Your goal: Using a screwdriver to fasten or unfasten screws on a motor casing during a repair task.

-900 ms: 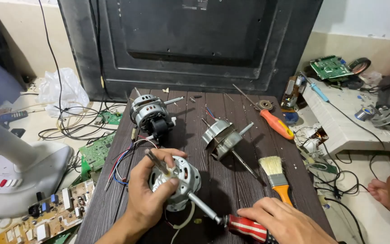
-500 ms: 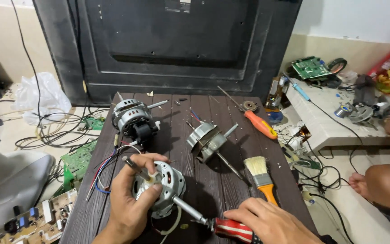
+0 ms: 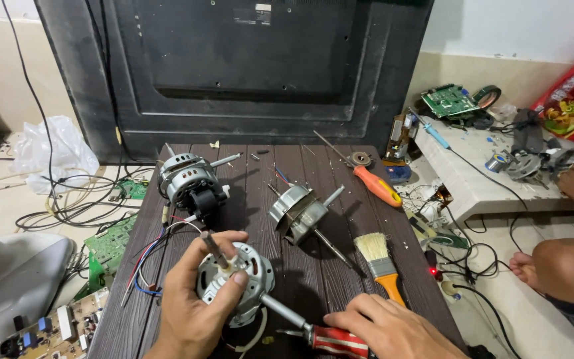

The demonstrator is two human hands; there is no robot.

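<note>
My left hand [image 3: 197, 299] grips a small silver fan motor [image 3: 244, 279] on the dark wooden table [image 3: 267, 173], thumb and fingers around its casing, the shaft pointing up and left. My right hand [image 3: 393, 329] holds a red-handled screwdriver [image 3: 330, 339] whose metal shank reaches the motor's lower right side. Coloured wires [image 3: 151, 256] trail left from the motor. A second motor with a black part [image 3: 191, 183] lies at the back left. A bare rotor and housing with a long shaft [image 3: 300, 213] lies in the middle.
A paintbrush with an orange handle [image 3: 380, 262] lies right of my hands, an orange screwdriver [image 3: 373, 183] farther back. A large black television back [image 3: 234, 66] stands behind the table. Circuit boards [image 3: 111, 242], cables and a white fan base [image 3: 8, 279] lie left. Another person's leg [image 3: 566, 262] is at right.
The view has drifted left and down a little. My left hand has kept the motor and shifted its thumb; my right hand stays on the screwdriver at the motor's side.
</note>
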